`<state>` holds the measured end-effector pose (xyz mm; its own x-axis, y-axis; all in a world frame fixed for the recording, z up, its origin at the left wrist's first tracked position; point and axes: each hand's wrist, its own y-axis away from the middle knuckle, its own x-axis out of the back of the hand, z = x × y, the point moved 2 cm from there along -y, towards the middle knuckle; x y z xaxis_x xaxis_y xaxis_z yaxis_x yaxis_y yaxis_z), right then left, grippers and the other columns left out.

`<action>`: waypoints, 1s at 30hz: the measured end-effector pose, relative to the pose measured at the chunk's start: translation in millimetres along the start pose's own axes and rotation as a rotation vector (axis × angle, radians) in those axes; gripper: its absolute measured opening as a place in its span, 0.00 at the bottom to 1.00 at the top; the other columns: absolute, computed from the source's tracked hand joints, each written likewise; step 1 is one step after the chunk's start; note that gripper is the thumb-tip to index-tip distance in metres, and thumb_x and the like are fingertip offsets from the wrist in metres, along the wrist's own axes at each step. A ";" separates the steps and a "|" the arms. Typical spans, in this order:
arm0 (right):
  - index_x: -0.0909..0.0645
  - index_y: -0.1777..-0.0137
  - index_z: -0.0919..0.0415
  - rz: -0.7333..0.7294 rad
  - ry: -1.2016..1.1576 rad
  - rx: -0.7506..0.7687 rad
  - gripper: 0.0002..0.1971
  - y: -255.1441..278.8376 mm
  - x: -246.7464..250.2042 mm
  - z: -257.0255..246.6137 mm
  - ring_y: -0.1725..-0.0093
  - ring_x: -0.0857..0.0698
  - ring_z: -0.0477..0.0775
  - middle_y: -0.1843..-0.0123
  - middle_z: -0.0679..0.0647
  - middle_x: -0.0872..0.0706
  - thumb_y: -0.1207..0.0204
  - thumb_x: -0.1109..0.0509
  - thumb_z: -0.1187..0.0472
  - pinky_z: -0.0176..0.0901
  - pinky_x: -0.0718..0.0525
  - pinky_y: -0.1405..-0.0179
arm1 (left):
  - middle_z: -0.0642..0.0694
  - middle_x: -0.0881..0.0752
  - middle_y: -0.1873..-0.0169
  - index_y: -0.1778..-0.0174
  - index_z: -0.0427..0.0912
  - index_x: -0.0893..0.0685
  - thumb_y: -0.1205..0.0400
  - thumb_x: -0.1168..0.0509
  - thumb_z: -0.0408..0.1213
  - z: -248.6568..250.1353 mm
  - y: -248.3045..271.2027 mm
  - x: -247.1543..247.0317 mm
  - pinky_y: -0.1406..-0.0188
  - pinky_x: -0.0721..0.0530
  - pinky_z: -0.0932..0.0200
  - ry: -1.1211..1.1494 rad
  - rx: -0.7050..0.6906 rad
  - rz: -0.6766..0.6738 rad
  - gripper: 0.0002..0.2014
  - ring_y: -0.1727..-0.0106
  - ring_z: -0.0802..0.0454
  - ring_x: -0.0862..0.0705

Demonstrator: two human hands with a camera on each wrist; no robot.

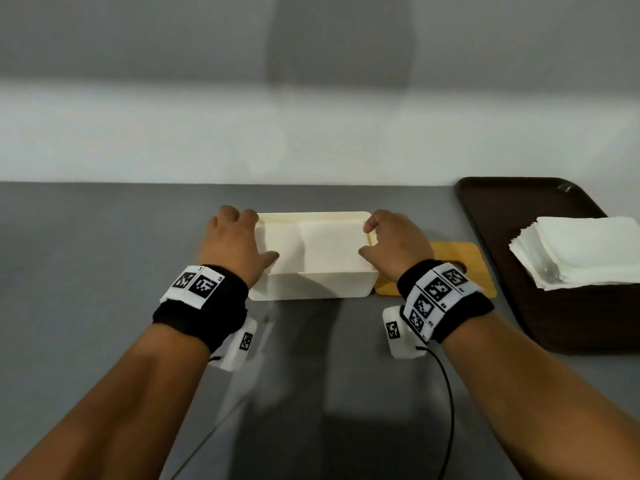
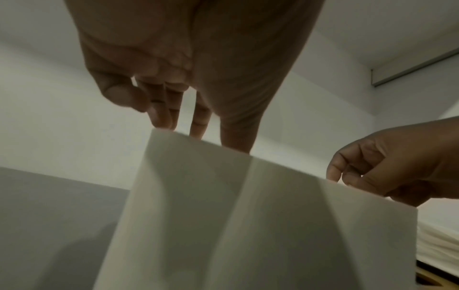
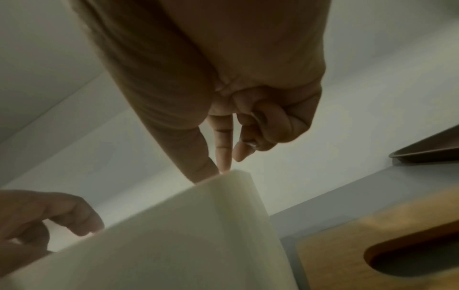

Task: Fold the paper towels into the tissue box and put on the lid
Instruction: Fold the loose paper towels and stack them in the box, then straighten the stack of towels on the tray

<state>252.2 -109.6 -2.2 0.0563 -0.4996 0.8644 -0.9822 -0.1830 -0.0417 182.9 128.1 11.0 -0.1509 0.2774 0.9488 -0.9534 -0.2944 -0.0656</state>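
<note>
A: State what the edges cut off in the head view.

B: The stack of paper towels (image 1: 585, 254) and the brown tray (image 1: 519, 216) run off the right edge. The right hand (image 1: 394, 242) covers part of the wooden lid (image 1: 457, 258).

A: And the tissue box (image 1: 311, 289)?

B: The left hand (image 1: 235, 240) hides its left end. Whether either hand's fingertips touch the paper inside cannot be determined.

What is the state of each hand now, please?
Left hand: open, fingers reaching into the left end of the tissue box.
Right hand: fingers curled at the right end; a grip cannot be told.
</note>
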 end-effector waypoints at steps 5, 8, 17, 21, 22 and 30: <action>0.21 0.54 0.53 0.107 -0.218 -0.115 0.12 14.1 27.8 15.6 0.54 0.16 0.55 0.51 0.53 0.17 0.31 0.23 0.53 0.49 0.13 0.55 | 0.37 0.25 0.34 0.35 0.42 0.20 0.23 0.30 0.51 21.3 0.4 12.4 0.38 0.24 0.43 0.057 -0.108 0.086 0.25 0.33 0.35 0.28; 0.19 0.51 0.58 0.194 -0.219 -0.134 0.11 32.1 51.0 37.3 0.56 0.17 0.52 0.53 0.53 0.17 0.27 0.24 0.53 0.42 0.16 0.56 | 0.39 0.25 0.33 0.35 0.43 0.20 0.22 0.31 0.51 56.8 -0.5 11.6 0.35 0.26 0.46 0.149 -0.201 0.081 0.22 0.30 0.37 0.29; 0.19 0.53 0.57 0.312 -0.270 -0.332 0.09 68.7 133.4 143.1 0.58 0.18 0.51 0.59 0.52 0.18 0.26 0.25 0.54 0.42 0.20 0.54 | 0.44 0.20 0.41 0.44 0.45 0.18 0.21 0.33 0.50 219.4 5.3 -31.2 0.38 0.23 0.50 0.401 -0.456 -0.120 0.14 0.38 0.43 0.22; 0.18 0.50 0.59 0.327 -0.256 -0.425 0.11 75.8 172.8 213.9 0.60 0.19 0.48 0.56 0.51 0.17 0.25 0.26 0.53 0.37 0.25 0.62 | 0.44 0.16 0.49 0.51 0.43 0.18 0.21 0.32 0.45 301.0 10.0 -62.4 0.49 0.22 0.55 0.462 -0.492 -0.203 0.10 0.48 0.45 0.18; 0.18 0.50 0.59 0.326 -0.231 -0.447 0.11 75.8 181.0 230.5 0.58 0.19 0.49 0.55 0.51 0.16 0.25 0.26 0.53 0.39 0.26 0.60 | 0.45 0.15 0.51 0.51 0.42 0.18 0.20 0.32 0.44 318.1 11.5 -70.3 0.52 0.24 0.57 0.469 -0.484 -0.225 0.10 0.51 0.46 0.18; 0.20 0.38 0.58 0.281 -0.076 -0.544 0.18 51.5 224.6 348.7 0.35 0.19 0.58 0.36 0.57 0.17 0.23 0.30 0.50 0.47 0.24 0.36 | 0.39 0.17 0.59 0.54 0.30 0.17 0.14 0.42 0.36 412.2 17.9 -144.2 0.57 0.28 0.55 0.533 -0.217 -0.263 0.13 0.55 0.40 0.20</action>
<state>276.7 -526.5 15.1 -0.2251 -0.5285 0.8186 -0.9107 0.4128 0.0161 295.3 -294.1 0.3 0.0394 0.7492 0.6611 -0.9992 0.0221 0.0346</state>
